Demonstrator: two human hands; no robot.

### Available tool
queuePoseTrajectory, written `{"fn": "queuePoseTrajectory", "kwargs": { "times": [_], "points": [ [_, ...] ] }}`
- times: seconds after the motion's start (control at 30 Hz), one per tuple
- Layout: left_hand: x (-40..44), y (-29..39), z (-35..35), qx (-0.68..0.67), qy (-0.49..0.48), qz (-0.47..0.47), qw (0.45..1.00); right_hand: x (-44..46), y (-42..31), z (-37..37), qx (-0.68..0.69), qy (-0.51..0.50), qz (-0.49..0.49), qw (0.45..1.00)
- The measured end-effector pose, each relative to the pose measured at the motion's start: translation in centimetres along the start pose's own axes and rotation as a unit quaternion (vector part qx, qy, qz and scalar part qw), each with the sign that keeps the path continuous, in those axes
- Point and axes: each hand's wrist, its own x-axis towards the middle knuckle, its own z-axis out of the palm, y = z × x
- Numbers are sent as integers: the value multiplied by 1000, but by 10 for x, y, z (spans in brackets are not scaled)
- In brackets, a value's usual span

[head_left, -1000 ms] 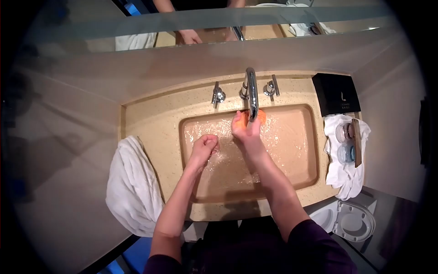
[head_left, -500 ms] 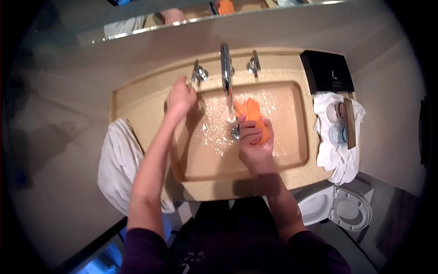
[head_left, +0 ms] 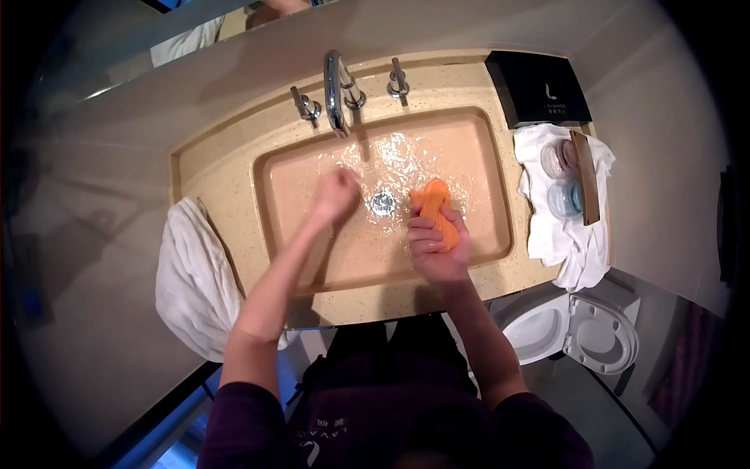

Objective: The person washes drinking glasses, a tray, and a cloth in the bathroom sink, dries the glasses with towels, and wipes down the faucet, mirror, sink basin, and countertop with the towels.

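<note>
My right hand (head_left: pixel 439 248) is wrapped around a bunched wet orange cloth (head_left: pixel 436 207), held above the right half of the sink. Over the left half of the sink (head_left: pixel 301 270) hovers my left hand (head_left: pixel 337 194), its fingers curled in with nothing visible in them. The round metal drain (head_left: pixel 383 203) lies between the two hands, under rippling shallow water. Behind them rises the chrome tap (head_left: pixel 333 90), and no stream shows below its spout. A lever handle stands on either side, the left handle (head_left: pixel 305 105) and the right handle (head_left: pixel 398 80).
A white towel (head_left: pixel 195 281) drapes over the counter's left end. At the right are a black box (head_left: pixel 539 90), a white cloth (head_left: pixel 551 238) with two glasses (head_left: pixel 564 198) and a brown strip (head_left: pixel 584 178). A toilet (head_left: pixel 539 332) stands low at the right.
My left hand has moved from beside the left tap handle to over the sink. The water stream from the spout has stopped. My right hand keeps its hold on the orange cloth. The view has shifted.
</note>
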Motion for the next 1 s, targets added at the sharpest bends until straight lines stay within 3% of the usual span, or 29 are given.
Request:
{"fn": "queuePoseTrajectory", "kwargs": {
  "times": [0.03,0.1,0.13,0.2,0.33,0.4,0.43,0.5,0.53,0.6,0.63,0.7,0.77,0.83,0.87,0.93,0.97,1.0],
  "points": [
    [-10,-33,40,-17,-92,27,995,0,1,-1,-1,3,-1,1000],
    [-50,8,59,125,-161,20,979,1,0,-3,-17,20,5,1000],
    [-60,5,76,121,-163,22,979,0,0,-4,-20,23,1,1000],
    [-69,-7,104,199,-6,68,978,0,0,-5,-25,12,16,999],
    [-70,4,97,180,-70,29,981,4,4,-7,-37,20,33,999],
    [-87,48,61,-109,-140,-101,979,8,11,-6,-23,26,46,998],
    [-97,71,41,-248,-172,-163,939,10,17,-6,-21,23,46,998],
    [-114,95,20,-500,-224,-277,789,13,33,-10,-95,2,14,995],
    [-116,85,27,-496,-226,-279,791,13,41,-16,-91,0,12,996],
    [-109,69,39,-793,-235,-203,524,19,57,-26,-29,-40,55,997],
    [-107,70,41,-791,-238,-202,527,21,66,-28,-28,-44,54,997],
    [-101,98,30,-890,-117,-101,429,20,82,-27,40,22,54,997],
    [-73,77,32,-887,-107,-94,440,20,81,-24,35,46,45,997],
    [-58,49,32,-838,-135,-68,525,24,64,-26,-96,82,74,989],
    [-56,46,26,-838,-134,-71,524,24,58,-23,-95,84,75,989],
    [-51,44,13,-752,-162,-153,620,27,48,-15,-397,122,110,903],
    [-50,46,8,-752,-162,-154,620,30,45,-8,-396,121,110,903],
    [-49,48,4,-690,-159,-162,687,32,43,1,-544,145,117,818]
  ]
}}
